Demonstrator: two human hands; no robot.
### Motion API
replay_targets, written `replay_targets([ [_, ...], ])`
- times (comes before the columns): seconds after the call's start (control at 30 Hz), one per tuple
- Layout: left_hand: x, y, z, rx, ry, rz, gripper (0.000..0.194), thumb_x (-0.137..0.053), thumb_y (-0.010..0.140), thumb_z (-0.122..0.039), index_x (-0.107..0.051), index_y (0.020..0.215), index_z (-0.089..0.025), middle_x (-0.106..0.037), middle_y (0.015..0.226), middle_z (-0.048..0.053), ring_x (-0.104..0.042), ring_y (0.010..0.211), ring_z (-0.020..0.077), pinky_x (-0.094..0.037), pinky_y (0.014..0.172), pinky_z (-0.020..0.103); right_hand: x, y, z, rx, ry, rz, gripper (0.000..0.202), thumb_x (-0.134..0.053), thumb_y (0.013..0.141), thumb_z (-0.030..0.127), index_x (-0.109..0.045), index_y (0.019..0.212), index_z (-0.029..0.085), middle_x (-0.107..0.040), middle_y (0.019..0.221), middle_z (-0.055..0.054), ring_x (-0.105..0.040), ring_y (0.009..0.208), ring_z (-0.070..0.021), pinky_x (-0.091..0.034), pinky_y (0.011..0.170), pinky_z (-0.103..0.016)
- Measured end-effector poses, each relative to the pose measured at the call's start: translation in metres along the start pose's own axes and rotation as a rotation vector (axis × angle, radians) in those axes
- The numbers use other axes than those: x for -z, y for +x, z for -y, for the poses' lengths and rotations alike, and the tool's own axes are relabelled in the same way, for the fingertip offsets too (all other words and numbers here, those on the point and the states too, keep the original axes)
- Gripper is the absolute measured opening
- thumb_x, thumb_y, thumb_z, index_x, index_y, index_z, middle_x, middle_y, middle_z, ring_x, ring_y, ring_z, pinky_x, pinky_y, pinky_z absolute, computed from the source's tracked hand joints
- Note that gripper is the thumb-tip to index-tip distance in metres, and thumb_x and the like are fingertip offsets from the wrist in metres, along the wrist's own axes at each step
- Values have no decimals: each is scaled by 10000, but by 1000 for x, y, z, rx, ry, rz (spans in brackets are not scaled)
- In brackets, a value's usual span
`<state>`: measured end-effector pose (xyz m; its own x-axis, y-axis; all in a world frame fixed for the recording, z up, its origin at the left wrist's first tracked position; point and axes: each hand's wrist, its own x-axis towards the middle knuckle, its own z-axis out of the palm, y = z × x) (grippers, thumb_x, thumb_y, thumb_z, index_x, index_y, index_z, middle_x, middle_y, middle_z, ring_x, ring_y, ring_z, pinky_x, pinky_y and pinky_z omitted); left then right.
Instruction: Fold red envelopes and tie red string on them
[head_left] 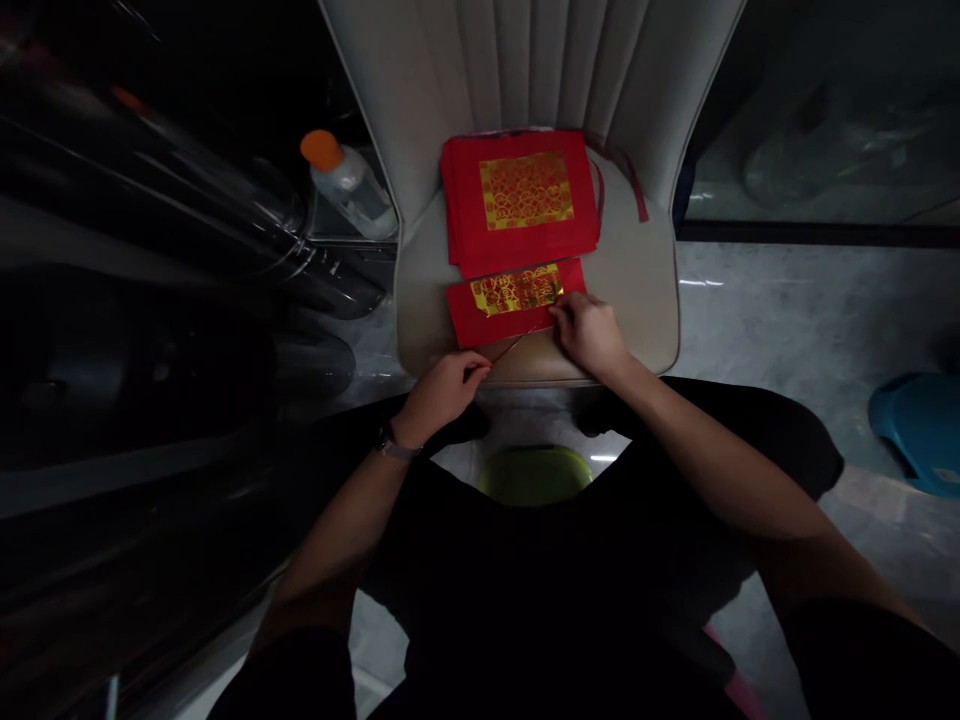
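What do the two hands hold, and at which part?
The left hand pinches the near corner of a folded red paper; the right hand presses its right edge.

A dim room in a home, it seems, with a pale marble-patterned tiled floor (787, 320), a cream padded chair (637, 300) used as a work surface, a green low stool (534, 472), a blue plastic stool (919, 430) and an orange-capped bottle (349, 185) nearby
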<state>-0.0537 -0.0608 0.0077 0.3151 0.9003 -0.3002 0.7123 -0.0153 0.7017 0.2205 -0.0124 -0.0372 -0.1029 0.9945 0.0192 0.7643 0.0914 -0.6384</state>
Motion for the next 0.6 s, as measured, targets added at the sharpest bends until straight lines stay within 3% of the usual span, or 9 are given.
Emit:
replay_targets([
  [0.33, -1, -1, 0, -3, -8, -4, 155, -658, 994, -226, -810, 1022, -225, -857, 1017, 49, -789, 828, 220, -609, 750, 329, 4, 0, 7, -34, 17, 9, 178, -602, 1055, 259, -760, 1045, 178, -809, 1080, -186, -751, 1053, -332, -554, 988, -424],
  [0.5, 34, -6, -8, 21, 13, 0, 294, -664, 1046, -474, -830, 1140, -249, -827, 834, 8, -701, 581, 181, -527, 613, 302, 33, 0, 19, -21, 35, 146, 237, -587, 1067, 259, -800, 980, 203, -832, 988, -146, -767, 916, -298, -529, 904, -387],
  [0.6, 57, 17, -19, -31, 73, -225, 375, -574, 1099, -528, -822, 1058, -249, -798, 828, 8, -706, 665, 185, -518, 648, 294, 58, 6, 18, 11, -4, 183, 295, -582, 1078, 337, -827, 964, 221, -831, 903, -118, -748, 797, -273, -514, 817, -381],
])
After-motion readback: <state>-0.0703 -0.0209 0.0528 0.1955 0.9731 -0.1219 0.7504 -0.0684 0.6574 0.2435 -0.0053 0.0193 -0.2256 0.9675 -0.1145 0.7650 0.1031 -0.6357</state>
